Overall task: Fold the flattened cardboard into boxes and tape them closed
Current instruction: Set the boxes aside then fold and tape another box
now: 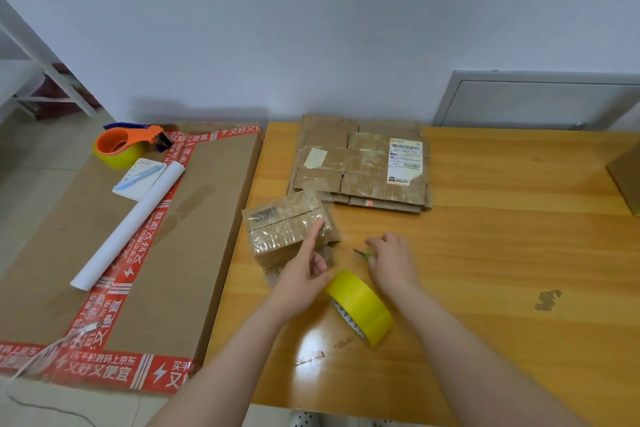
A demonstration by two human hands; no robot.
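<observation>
A small folded cardboard box (280, 236), wrapped in clear tape, stands at the left edge of the wooden table (485, 253). My left hand (304, 274) presses its straight index finger on the box's right end, with the other fingers curled. A yellow tape roll (362, 308) lies on its side just below that hand. My right hand (393, 262) grips small green-handled scissors (363, 254), whose tip points left toward the box. Behind them lies a stack of flattened cardboard (360, 166) with a shipping label.
A large flat carton (194, 218) with red printed tape sits to the left. It carries an orange tape dispenser (128, 142), a notepad with a pen (140, 177) and a white paper roll (128, 229). Another cardboard piece (627, 180) shows at the right edge.
</observation>
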